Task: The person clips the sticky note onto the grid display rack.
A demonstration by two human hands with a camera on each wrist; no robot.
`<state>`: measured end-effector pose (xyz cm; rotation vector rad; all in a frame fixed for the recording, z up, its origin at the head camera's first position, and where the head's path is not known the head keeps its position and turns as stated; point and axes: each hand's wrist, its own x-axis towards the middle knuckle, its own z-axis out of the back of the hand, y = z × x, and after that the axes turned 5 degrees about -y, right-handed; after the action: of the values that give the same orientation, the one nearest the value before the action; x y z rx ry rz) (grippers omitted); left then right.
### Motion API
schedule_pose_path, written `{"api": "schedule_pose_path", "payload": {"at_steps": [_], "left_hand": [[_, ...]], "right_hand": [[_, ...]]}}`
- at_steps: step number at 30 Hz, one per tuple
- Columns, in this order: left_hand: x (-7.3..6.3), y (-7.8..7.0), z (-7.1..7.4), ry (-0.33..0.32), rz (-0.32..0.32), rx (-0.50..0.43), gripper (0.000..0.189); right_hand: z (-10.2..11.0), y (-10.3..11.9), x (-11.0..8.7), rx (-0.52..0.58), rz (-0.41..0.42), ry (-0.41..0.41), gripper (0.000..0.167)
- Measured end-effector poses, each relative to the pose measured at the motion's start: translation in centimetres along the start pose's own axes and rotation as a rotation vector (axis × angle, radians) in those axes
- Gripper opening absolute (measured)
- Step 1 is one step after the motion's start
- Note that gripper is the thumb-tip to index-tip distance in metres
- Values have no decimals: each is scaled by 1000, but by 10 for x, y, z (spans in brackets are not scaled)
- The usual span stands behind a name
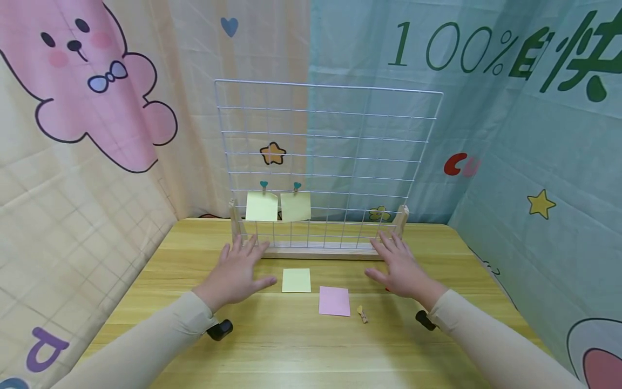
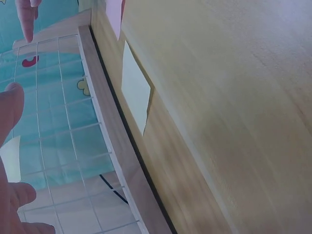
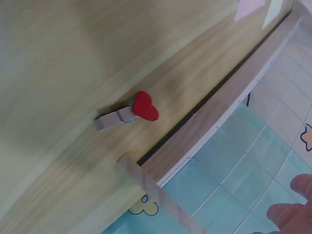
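Observation:
A white wire grid rack (image 1: pixel 330 85) stands upright on a wooden base (image 1: pixel 320 253). My left hand (image 1: pixel 237 274), fingers spread and holding nothing, is by the base's left end. Over at the right end, my right hand (image 1: pixel 402 270) is likewise spread and holds nothing. Two pale yellow notes (image 1: pixel 261 207) hang side by side low on the grid, each under a teal heart clothespin (image 1: pixel 297 187). In front of the base lie another yellow note (image 1: pixel 296 280), a pink note (image 1: pixel 334 301) and a yellow-topped clothespin (image 1: pixel 362 315). A red heart clothespin (image 3: pixel 119 116) shows in the right wrist view, mostly hidden by the right hand from above.
Everything stands on a wood-grain table (image 1: pixel 291 351). Printed curtains (image 1: pixel 525 140) hang behind it and along both sides. A wooden upright (image 1: pixel 400 219) holds the grid at the right end of the base, with another at the left.

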<state>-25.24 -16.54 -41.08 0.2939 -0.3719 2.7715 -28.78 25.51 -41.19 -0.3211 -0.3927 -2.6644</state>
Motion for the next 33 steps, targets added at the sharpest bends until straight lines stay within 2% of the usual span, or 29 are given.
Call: {"api": "schedule_pose_path", "payload": {"at_steps": [10,19,27,33], "left_hand": [[-5,-1,-7,8,-3,17,97],[-6,2,-18,36,-1,25,99],[-7,2,-26,74,12,12,94],[-6,1,-34,91,25,-8,93]], "right_hand": [[-6,-13,-14,25,-24,23,84],[-8,-22,-24,19,-72,88,88],[-13,-34,-31,27,-56,96,80],[-20,-44,-34,33,-67,141,73]]}}
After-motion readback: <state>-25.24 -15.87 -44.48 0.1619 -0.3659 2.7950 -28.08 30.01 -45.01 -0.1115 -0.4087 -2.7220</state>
